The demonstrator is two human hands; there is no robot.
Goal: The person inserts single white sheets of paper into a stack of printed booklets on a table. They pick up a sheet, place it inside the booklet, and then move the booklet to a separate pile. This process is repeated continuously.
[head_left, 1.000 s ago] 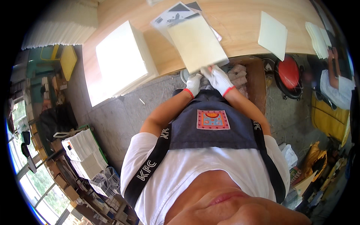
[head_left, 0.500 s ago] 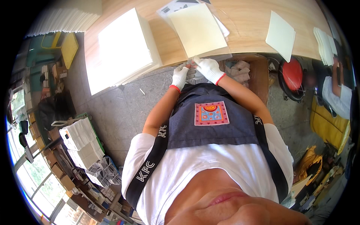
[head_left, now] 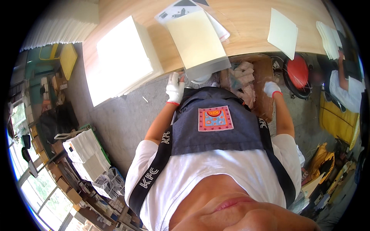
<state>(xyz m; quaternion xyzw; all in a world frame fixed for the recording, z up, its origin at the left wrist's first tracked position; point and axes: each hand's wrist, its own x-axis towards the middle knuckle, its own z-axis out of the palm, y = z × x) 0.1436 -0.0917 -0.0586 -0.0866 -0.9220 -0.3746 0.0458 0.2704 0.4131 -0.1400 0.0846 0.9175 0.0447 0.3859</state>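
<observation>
My left hand, in a white knit glove with a red cuff, is at the table's front edge. Its fingers are apart and hold nothing visible. Beside it, a clear plastic sleeve overhangs the edge, with a cream sheet stack lying in or under it. My right hand, gloved alike, is by the right wall of an open wooden drawer. Its fingers are blurred and turned away, so their grip is hidden. Crumpled pinkish paper pieces lie in the drawer.
A tall stack of white sheets stands left on the wooden table. A smaller white stack lies right. Printed sheets lie under the cream one. A red-seated stool and another person are at the right.
My hands have parted: the right moved right to the drawer, the left slightly left and down. Both have left the plastic sleeve's edge. The view has shifted slightly.
</observation>
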